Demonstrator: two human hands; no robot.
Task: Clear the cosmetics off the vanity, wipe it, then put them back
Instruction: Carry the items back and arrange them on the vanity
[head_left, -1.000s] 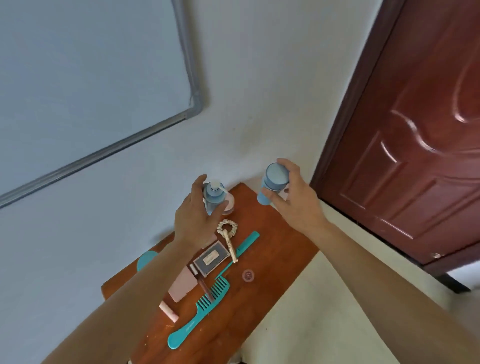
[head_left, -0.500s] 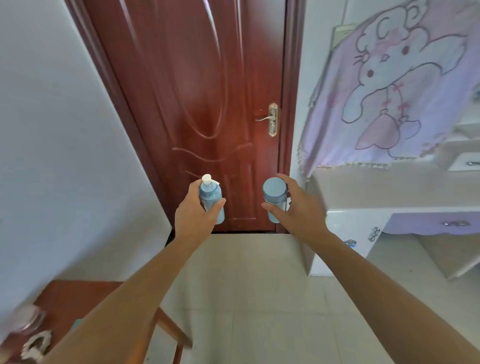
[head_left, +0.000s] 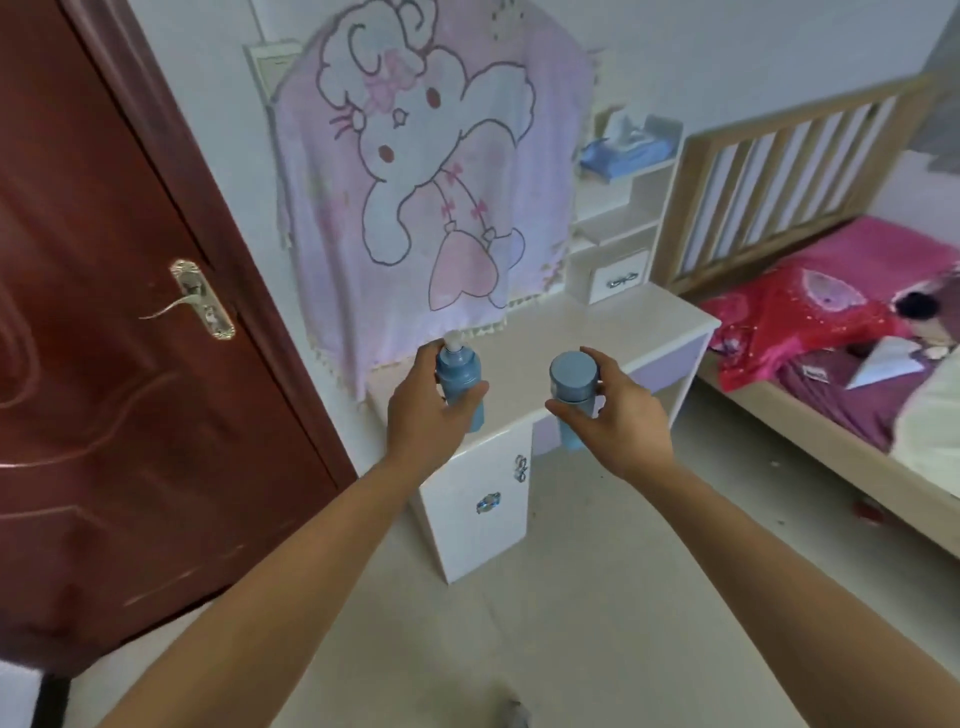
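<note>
Both are gripping mid-frame: left hand (head_left: 426, 415) pump bottle (head_left: 462, 374), right hand (head_left: 623, 426) capped bottle (head_left: 573, 376); likely putting back; next needing upright standing on vanity (head_left: 623, 327).

Both bare forearms stretch forward, roughly parallel and apart. The left hand (head_left: 431, 413) curls fingers and thumb round an upright pump bottle (head_left: 461, 376). The right hand (head_left: 621, 418) grips a capped bottle (head_left: 572, 382) between thumb and fingers.

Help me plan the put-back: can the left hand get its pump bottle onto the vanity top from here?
Probably yes. The left hand, gripping the pump bottle, is aimed at the vanity top, with nothing showing between them; a step closer may help.
</note>
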